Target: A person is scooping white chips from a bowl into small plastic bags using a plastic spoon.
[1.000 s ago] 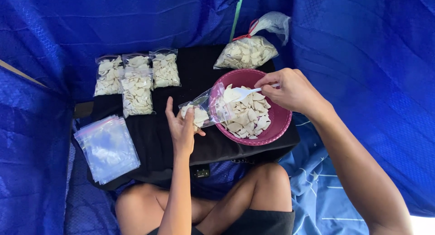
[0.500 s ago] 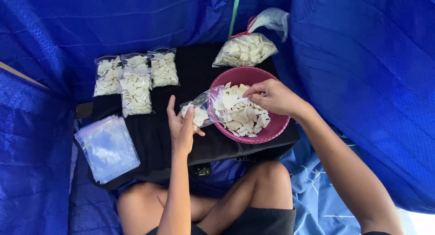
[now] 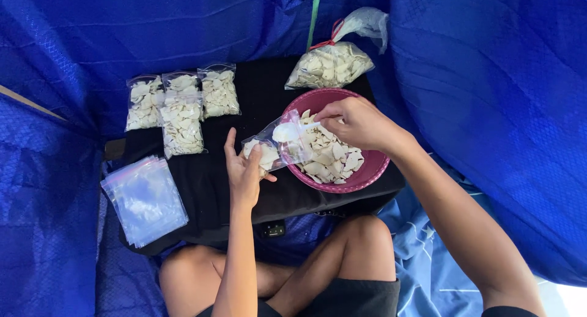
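The left hand (image 3: 243, 170) pinches a small, limp clear plastic bag (image 3: 276, 147) beside the pink bowl (image 3: 367, 170); the right hand (image 3: 358, 122) grips a white spoon (image 3: 287, 132) carrying light, brittle-looking pale chips (image 3: 330, 155).

Soft blue-tinted daylight, bright overexposed glare at lower right corner, faint shadows, sharp focus throughout

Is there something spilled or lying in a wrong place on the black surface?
Nothing stands out. The pale chips stay inside the pink bowl, the filled bags lie flat together, and the empty bags are stacked. The left hand holds the open bag; the right hand scoops with a white spoon.
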